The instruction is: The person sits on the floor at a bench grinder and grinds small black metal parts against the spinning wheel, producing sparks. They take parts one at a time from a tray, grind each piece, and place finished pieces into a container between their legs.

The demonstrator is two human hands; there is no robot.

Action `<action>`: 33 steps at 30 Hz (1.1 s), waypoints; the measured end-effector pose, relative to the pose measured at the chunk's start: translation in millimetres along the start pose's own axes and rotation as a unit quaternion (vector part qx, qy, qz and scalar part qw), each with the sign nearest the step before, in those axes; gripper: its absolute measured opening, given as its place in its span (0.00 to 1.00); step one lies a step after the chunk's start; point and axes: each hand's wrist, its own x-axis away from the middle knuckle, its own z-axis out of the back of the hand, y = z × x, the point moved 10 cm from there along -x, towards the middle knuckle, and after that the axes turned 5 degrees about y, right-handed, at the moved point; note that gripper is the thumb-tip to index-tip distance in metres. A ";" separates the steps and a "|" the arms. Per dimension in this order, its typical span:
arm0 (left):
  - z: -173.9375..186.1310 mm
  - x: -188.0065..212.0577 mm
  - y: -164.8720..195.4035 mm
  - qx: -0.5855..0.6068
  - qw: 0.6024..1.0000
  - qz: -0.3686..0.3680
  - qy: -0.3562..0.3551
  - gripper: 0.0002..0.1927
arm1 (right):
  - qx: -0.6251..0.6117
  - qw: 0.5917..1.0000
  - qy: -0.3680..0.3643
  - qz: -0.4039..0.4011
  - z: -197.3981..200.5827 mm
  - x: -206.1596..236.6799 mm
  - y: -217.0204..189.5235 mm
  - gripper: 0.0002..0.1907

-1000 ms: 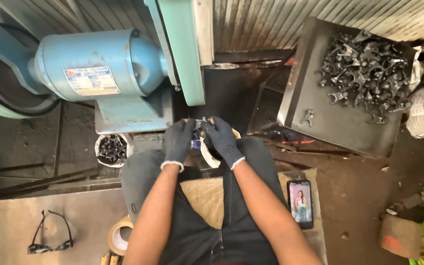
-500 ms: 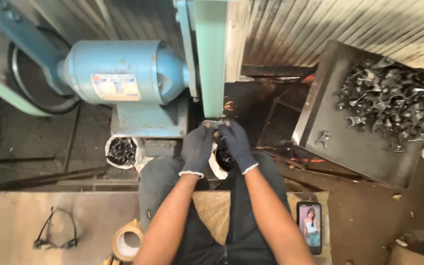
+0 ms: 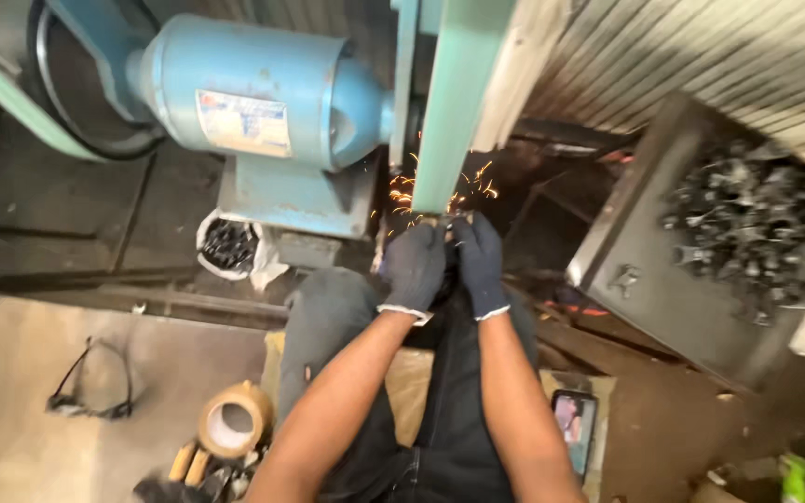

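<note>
Both my hands wear dark gloves and meet at the lower end of a green belt grinder. My left hand and my right hand together pinch a small metal part against the belt. Orange sparks fly to the left of the belt. The part is mostly hidden by my fingers. A blue electric motor sits just left of the belt.
A dark metal tray with several dark metal parts stands at the right. A small white container of parts sits under the motor. Glasses, a tape roll and a phone lie near my legs.
My hands have moved up to the belt with the part, and sparks now fly. The view has shifted closer and to the left.
</note>
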 end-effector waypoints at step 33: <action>48.5 78.9 3.6 0.257 0.925 0.059 -0.272 0.21 | -0.108 0.961 -0.253 -0.038 -3.1 119.0 -86.6 0.32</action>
